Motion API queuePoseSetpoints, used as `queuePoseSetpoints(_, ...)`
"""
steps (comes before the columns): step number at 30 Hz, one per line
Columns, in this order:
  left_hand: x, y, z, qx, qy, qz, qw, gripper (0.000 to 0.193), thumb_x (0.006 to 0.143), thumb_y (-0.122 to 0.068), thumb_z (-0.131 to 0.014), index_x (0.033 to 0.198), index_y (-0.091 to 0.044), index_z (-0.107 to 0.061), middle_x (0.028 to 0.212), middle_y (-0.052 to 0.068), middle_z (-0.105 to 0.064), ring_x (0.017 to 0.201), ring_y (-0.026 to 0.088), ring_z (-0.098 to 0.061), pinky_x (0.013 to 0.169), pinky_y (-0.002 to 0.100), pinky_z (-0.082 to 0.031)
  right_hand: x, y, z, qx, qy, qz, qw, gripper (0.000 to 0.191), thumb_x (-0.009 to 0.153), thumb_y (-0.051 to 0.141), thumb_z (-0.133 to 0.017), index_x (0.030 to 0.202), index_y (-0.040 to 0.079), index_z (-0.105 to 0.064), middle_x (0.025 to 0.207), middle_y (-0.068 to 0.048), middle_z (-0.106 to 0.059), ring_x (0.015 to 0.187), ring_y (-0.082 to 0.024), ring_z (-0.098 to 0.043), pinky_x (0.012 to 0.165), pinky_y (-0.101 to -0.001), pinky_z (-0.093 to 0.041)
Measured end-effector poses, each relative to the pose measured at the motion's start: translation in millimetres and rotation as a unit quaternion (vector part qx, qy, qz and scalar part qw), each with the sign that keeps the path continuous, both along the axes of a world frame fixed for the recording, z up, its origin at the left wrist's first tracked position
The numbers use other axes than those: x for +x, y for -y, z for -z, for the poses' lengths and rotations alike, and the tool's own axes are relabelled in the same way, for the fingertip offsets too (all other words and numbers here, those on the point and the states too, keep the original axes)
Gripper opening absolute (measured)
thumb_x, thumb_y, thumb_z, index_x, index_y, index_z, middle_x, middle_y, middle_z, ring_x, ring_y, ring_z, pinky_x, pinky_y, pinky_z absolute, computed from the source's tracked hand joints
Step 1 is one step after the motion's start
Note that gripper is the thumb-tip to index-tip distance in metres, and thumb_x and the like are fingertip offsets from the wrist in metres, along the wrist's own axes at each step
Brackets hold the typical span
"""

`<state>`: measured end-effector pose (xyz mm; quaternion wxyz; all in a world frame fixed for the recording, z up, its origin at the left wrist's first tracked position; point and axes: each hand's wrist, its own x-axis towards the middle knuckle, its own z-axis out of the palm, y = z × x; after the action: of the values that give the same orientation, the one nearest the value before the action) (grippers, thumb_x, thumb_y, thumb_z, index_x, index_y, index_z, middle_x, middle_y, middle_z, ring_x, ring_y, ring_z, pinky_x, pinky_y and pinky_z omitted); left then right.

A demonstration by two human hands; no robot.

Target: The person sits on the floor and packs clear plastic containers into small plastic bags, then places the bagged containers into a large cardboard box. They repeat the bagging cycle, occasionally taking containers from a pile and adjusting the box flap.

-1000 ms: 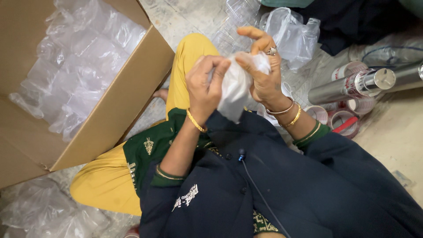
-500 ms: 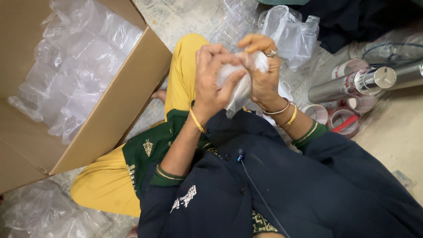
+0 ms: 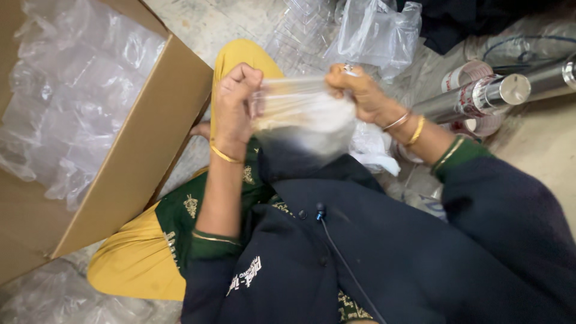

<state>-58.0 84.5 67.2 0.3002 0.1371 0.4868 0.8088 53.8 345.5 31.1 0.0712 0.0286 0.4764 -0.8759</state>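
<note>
Left hand (image 3: 237, 105) and right hand (image 3: 360, 93), fingers clenched, stretch a clear plastic bag (image 3: 303, 117) taut beside the cardboard box (image 3: 150, 138).

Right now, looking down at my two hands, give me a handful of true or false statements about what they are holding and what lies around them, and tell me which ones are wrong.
1. Both hands, left hand and right hand, grip one clear plastic bag stretched between them. True.
2. The cardboard box at the left holds metal tubes. False: it holds clear plastic bags.
3. Shiny metal cylinders lie at the upper right. True.
4. The right wrist is bare. False: it wears bangles.
5. The plastic bag rests on the floor. False: it is held up above the lap.
</note>
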Motion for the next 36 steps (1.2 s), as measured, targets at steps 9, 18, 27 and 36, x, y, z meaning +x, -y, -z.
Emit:
queuePoseSetpoints(9,-47,-110,95,-0.448,-0.422,-0.078,0.784,0.026,0.087,-0.007,-0.060,0.113,-0.004,-0.062,0.083,0.019,-0.071,0.077,0.043,-0.067,0.066,0.054,-0.050,-33,-16,98,0.295,0.057,0.322,0.898,0.015,0.098,0.011,-0.070,0.089,0.009,-0.058,0.080,0.001,-0.061,0.072,-0.006,-0.053,0.065,-0.0259,-0.046)
queuePoseSetpoints(18,-97,-169,110,-0.629,-0.281,0.136,0.712,0.054,0.090,-0.016,-0.049,0.141,-0.001,-0.042,0.131,0.025,-0.060,0.123,0.042,-0.057,0.102,0.053,-0.044,-76,-1,108,0.382,0.132,0.388,0.828,0.011,0.100,0.021,-0.063,0.106,0.013,-0.062,0.085,0.000,-0.063,0.077,-0.011,-0.054,0.071,-0.0306,-0.049)
queuePoseSetpoints(27,-94,-163,96,-0.614,-0.270,0.106,0.734,0.051,0.091,-0.015,-0.047,0.141,-0.008,-0.052,0.145,0.022,-0.052,0.128,0.045,-0.054,0.104,0.052,-0.044,-73,12,88,0.393,0.228,0.366,0.812,0.023,0.103,0.033,-0.058,0.113,0.013,-0.062,0.085,-0.009,-0.067,0.077,-0.018,-0.060,0.071,-0.0371,-0.050)
queuePoseSetpoints(36,-96,-158,109,-0.424,-0.306,-0.007,0.852,0.036,0.089,-0.009,-0.053,0.122,-0.003,-0.066,0.114,0.022,-0.070,0.109,0.033,-0.066,0.095,0.042,-0.051,-74,-10,111,0.421,0.079,0.414,0.803,0.021,0.105,0.029,-0.060,0.109,0.009,-0.065,0.084,-0.002,-0.066,0.077,-0.011,-0.058,0.071,-0.0300,-0.051)
